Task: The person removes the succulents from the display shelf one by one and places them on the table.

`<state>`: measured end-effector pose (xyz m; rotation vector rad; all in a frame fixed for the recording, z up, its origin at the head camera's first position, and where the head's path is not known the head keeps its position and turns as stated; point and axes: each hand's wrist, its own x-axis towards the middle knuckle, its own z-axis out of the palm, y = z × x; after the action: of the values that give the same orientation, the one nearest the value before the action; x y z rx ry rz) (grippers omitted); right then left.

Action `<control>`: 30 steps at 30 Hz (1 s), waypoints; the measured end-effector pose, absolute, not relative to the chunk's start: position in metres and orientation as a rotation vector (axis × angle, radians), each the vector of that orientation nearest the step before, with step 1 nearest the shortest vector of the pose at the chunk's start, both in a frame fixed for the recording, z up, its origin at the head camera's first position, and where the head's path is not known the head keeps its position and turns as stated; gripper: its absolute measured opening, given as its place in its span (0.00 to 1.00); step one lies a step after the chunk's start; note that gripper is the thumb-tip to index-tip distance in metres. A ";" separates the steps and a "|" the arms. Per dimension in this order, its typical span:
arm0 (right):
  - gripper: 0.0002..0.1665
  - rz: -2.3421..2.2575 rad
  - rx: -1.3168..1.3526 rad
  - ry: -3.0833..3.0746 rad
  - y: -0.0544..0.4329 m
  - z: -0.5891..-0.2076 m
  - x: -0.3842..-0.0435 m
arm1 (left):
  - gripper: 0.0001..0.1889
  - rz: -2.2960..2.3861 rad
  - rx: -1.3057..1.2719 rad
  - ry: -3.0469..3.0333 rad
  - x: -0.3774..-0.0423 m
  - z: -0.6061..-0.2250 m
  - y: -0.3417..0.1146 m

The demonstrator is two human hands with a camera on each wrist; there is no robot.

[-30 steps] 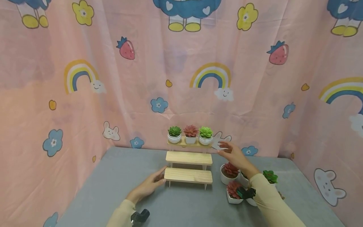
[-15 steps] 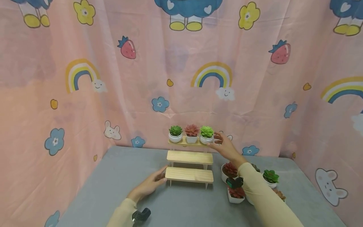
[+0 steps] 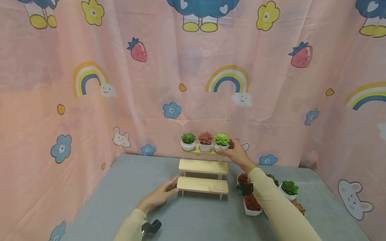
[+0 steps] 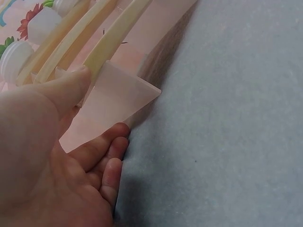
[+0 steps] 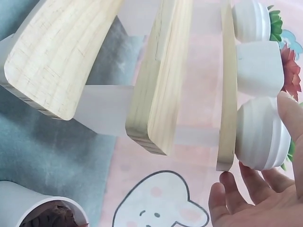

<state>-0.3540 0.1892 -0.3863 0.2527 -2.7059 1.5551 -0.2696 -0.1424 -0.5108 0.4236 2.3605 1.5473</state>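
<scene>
I see the right hand [image 3: 237, 155] holding the light-green succulent [image 3: 221, 139] on the wooden stand [image 3: 203, 166], top step [image 3: 198, 150], beside a red succulent [image 3: 205, 138]; the left hand [image 3: 159, 195], fingers relaxed, seems to touch the lowest step [image 3: 202, 184].

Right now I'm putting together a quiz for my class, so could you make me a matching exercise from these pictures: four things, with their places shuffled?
1. Left hand
2. Right hand
3. Reddish succulent on the top shelf
4. Dark-green succulent on that same shelf

A. Middle of its row of three
B. Around the white pot of the bright-green succulent
C. Left end of its row, in the head view
D. At the lowest shelf's left end

Pairs: 1-D, 2-B, 3-A, 4-C.
</scene>
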 end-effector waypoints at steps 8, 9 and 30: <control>0.41 1.478 0.291 -2.703 0.191 -0.385 -0.358 | 0.33 1.548 0.433 2.351 -0.273 -0.509 -0.141; 0.40 1.472 0.296 -2.704 0.191 -0.385 -0.358 | 0.33 1.546 0.429 2.352 -0.273 -0.509 -0.141; 0.37 1.363 0.287 -2.691 0.201 -0.383 -0.338 | 0.35 1.547 0.388 2.338 -0.272 -0.512 -0.143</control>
<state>-0.3378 0.2008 -0.3834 0.2874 -2.6912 1.3632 -0.2723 -0.1426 -0.5118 0.3880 2.3376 1.5475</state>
